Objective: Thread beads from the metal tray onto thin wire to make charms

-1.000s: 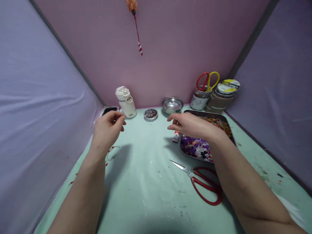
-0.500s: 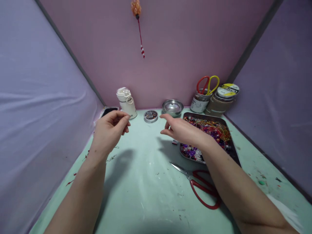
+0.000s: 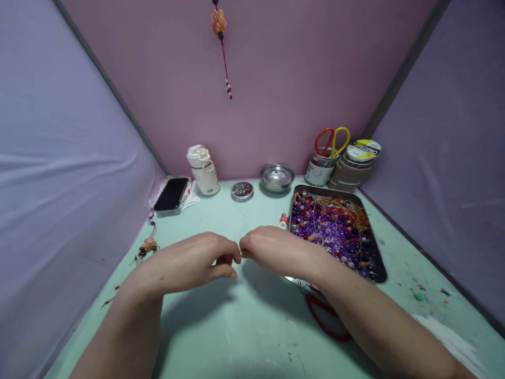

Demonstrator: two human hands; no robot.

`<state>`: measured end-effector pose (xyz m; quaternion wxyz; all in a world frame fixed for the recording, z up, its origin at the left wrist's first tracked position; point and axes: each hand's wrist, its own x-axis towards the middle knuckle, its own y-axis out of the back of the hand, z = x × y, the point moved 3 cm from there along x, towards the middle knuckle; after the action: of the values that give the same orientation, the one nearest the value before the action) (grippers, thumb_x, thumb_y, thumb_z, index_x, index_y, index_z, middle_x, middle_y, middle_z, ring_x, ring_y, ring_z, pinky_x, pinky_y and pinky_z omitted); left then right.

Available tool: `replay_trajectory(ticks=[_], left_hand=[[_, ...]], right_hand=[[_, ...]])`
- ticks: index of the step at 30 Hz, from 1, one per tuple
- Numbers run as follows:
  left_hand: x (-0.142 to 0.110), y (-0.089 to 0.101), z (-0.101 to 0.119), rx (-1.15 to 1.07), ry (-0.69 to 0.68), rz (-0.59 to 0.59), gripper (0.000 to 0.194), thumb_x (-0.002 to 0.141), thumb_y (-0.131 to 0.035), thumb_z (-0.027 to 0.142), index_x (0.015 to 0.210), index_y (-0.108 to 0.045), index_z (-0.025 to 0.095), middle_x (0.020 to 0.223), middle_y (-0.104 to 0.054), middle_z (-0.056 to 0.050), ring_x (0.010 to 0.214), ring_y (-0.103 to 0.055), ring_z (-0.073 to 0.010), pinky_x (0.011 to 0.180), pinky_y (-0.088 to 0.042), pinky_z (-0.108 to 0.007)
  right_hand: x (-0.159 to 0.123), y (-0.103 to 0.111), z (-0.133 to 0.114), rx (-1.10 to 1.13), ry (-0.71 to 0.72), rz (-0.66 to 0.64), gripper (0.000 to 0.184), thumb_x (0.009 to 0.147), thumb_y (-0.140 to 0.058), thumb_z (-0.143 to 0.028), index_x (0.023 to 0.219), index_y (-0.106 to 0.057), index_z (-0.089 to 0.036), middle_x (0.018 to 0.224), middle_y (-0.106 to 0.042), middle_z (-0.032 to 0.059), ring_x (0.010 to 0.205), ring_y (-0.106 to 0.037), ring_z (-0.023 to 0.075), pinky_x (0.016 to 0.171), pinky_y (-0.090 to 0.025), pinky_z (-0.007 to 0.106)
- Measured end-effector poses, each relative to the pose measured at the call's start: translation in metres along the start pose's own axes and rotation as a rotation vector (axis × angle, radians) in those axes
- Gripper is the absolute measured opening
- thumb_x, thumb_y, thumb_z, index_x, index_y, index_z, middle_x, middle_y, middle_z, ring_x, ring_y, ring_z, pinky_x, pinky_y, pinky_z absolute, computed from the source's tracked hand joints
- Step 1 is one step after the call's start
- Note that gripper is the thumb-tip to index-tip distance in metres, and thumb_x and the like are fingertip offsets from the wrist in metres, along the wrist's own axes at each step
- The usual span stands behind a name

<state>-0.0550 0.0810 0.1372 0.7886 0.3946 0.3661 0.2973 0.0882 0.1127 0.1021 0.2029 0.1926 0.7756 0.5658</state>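
My left hand (image 3: 199, 262) and my right hand (image 3: 272, 250) meet fingertip to fingertip low over the middle of the table. On the left hand a gap shows between thumb and forefinger, and nothing visible lies in it. The right hand's fingers are drawn together, their tips turned away; whatever they pinch is too small or hidden. Beneath the right forearm lie scissors (image 3: 327, 318) with red handles, partly covered. Beside that forearm is a dark metal tray (image 3: 382, 266) of purple, clear, red and black beads (image 3: 327, 229) with tangled thread (image 3: 353, 210).
A phone (image 3: 171, 193), a white bottle (image 3: 204, 171), a round tin (image 3: 242, 191) and a steel bowl (image 3: 277, 179) line the back. Two jars stand behind the tray, one holding red-and-yellow-handled scissors (image 3: 333, 142). A lighter (image 3: 283, 221) touches the tray's left side. Beaded strings (image 3: 148, 247) lie left.
Both hands have come together toward the middle and nearer to me. My left thumb and forefinger, pinched before, have parted; my right fingers, spread before, have closed. The phone and tray are now less covered.
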Motion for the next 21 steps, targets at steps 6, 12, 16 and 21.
replay_trajectory(ticks=[6,12,16,21], left_hand=[[-0.007,0.004,0.003,0.017,0.023,0.019,0.020,0.086,-0.050,0.035,0.090,-0.069,0.026,0.085,-0.070,0.001,0.073,-0.061,-0.0146,0.063,-0.038,-0.024],[-0.010,0.007,0.004,0.026,0.037,0.042,0.028,0.088,-0.046,0.041,0.082,-0.067,0.025,0.075,-0.068,0.001,0.065,-0.057,-0.0141,0.056,-0.035,-0.025],[-0.010,0.008,0.001,0.021,0.038,0.045,0.027,0.088,-0.043,0.033,0.080,-0.066,0.024,0.073,-0.066,0.000,0.065,-0.055,-0.0141,0.057,-0.034,-0.025],[-0.008,0.009,-0.003,0.051,0.083,0.086,0.029,0.090,-0.036,0.029,0.082,-0.064,0.024,0.078,-0.066,0.000,0.069,-0.056,-0.0148,0.060,-0.035,-0.025]], right_hand=[[-0.002,-0.005,-0.021,-0.039,0.097,-0.069,0.013,0.081,-0.054,-0.010,0.078,-0.067,-0.014,0.076,-0.070,0.0069,0.063,-0.060,0.0159,0.051,-0.032,0.026],[-0.003,-0.004,-0.032,-0.038,0.117,-0.112,0.014,0.085,-0.053,-0.014,0.086,-0.067,-0.012,0.082,-0.071,0.0088,0.072,-0.065,0.0205,0.053,-0.041,0.027],[-0.005,-0.007,-0.036,-0.039,0.127,-0.089,0.016,0.087,-0.052,-0.018,0.088,-0.066,-0.010,0.084,-0.070,0.0103,0.074,-0.066,0.0231,0.055,-0.044,0.028],[-0.010,-0.006,-0.041,-0.046,0.182,-0.038,0.016,0.087,-0.053,-0.019,0.088,-0.066,-0.010,0.081,-0.070,0.0099,0.072,-0.066,0.0237,0.055,-0.045,0.030]])
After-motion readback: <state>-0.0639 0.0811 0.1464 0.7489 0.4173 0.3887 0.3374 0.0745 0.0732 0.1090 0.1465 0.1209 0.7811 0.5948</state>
